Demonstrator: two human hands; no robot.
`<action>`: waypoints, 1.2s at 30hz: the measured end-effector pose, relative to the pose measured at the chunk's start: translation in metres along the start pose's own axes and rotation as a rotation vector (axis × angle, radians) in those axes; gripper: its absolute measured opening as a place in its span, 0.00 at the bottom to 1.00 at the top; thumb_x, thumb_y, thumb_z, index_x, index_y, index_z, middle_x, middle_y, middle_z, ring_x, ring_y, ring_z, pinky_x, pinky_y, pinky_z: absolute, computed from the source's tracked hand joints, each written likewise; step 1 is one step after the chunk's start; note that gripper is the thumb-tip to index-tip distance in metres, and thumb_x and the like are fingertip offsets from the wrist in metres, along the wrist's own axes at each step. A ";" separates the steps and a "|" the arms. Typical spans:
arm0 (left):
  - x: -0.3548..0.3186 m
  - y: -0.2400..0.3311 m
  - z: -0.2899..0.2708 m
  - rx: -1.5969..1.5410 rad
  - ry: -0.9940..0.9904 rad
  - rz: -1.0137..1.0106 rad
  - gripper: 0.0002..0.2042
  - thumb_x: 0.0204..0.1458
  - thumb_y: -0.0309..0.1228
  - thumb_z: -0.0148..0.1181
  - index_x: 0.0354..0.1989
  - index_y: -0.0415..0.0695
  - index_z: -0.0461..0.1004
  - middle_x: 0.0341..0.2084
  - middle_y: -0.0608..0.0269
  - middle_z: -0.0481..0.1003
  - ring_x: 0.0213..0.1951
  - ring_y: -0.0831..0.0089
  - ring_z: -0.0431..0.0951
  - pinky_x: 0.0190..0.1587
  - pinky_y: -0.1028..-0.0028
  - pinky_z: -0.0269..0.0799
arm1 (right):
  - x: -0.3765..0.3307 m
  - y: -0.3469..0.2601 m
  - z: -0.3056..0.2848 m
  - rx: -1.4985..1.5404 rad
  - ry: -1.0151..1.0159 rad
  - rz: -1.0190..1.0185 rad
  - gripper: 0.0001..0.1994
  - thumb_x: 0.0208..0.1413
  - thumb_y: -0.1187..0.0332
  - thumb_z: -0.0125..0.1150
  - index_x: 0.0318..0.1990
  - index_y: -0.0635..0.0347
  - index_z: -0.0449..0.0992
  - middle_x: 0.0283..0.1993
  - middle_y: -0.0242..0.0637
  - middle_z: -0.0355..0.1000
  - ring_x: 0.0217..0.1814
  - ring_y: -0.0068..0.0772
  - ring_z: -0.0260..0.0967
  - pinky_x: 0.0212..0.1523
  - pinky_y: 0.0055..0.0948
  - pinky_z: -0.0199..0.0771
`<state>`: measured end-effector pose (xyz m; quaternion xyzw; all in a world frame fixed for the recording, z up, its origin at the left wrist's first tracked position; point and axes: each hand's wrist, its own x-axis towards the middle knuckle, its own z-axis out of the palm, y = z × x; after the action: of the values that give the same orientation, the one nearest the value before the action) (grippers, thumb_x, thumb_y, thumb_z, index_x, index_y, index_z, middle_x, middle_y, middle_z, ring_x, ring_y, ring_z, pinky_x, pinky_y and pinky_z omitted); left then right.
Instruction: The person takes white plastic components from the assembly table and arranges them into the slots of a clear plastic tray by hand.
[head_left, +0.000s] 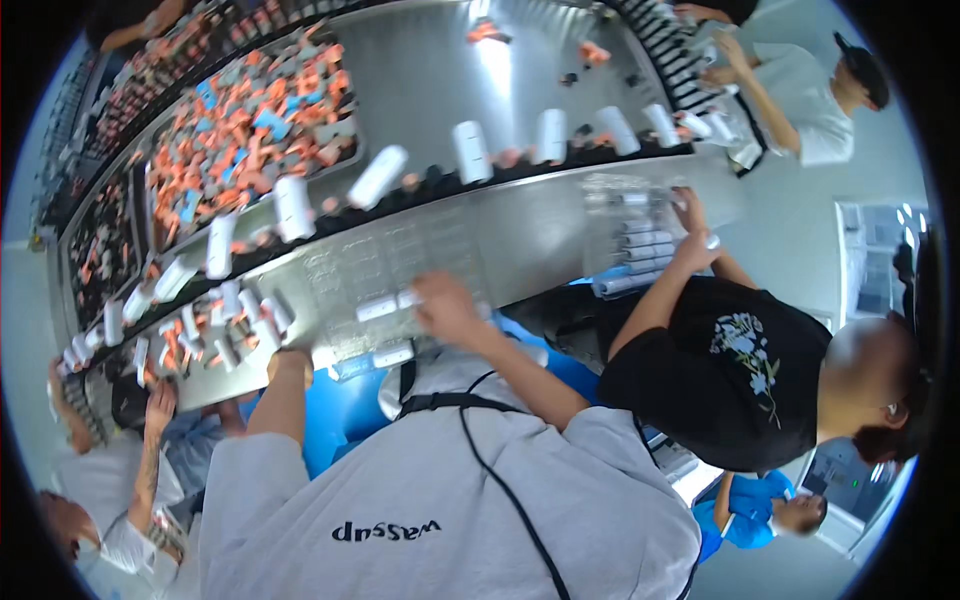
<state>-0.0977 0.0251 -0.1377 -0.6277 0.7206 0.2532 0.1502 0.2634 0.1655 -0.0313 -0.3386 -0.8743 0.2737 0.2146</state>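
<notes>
My right hand [447,308] is over a clear plastic tray [345,270] with moulded compartments. It is slightly blurred, with its curled fingers at the end of a short white tube [407,298]. Another white tube [376,308] lies in line with that one in the tray. My left hand [290,364] is at the near edge of the metal table, left of the tray. Its fingers are bunched and mostly hidden. Just beyond it lies a loose pile of white tubes [232,300] mixed with small orange pieces.
Behind the tray, a dark conveyor [330,222] carries upright white tubes. A large bin [352,150] of orange, grey and blue pieces stands beyond. At right, a person in black [700,370] handles another tube-filled tray [600,215]. Another person's hand [160,405] is at left.
</notes>
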 end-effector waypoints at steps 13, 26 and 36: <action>-0.016 0.001 -0.066 -0.197 -0.011 -0.035 0.06 0.51 0.35 0.65 0.30 0.52 0.86 0.39 0.64 0.86 0.42 0.67 0.86 0.42 0.70 0.83 | 0.004 -0.033 -0.003 -0.138 -0.132 -0.059 0.13 0.53 0.68 0.66 0.47 0.53 0.79 0.50 0.35 0.73 0.61 0.43 0.67 0.61 0.44 0.69; -0.025 -0.015 -0.080 -0.223 -0.232 0.046 0.05 0.51 0.35 0.65 0.32 0.52 0.86 0.39 0.64 0.86 0.41 0.66 0.86 0.41 0.70 0.83 | -0.025 -0.030 -0.037 0.295 0.096 0.277 0.15 0.70 0.64 0.52 0.57 0.63 0.73 0.46 0.58 0.77 0.49 0.65 0.75 0.49 0.52 0.75; -0.027 -0.012 -0.089 -0.365 -0.373 -0.012 0.06 0.52 0.35 0.65 0.33 0.52 0.86 0.40 0.64 0.85 0.41 0.66 0.86 0.41 0.69 0.83 | -0.022 -0.042 -0.033 0.349 0.082 0.269 0.27 0.64 0.55 0.61 0.64 0.63 0.70 0.54 0.58 0.77 0.54 0.63 0.75 0.55 0.50 0.74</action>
<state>-0.0724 -0.0028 -0.0524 -0.5912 0.6192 0.4893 0.1663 0.2771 0.1347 0.0153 -0.4207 -0.7511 0.4332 0.2668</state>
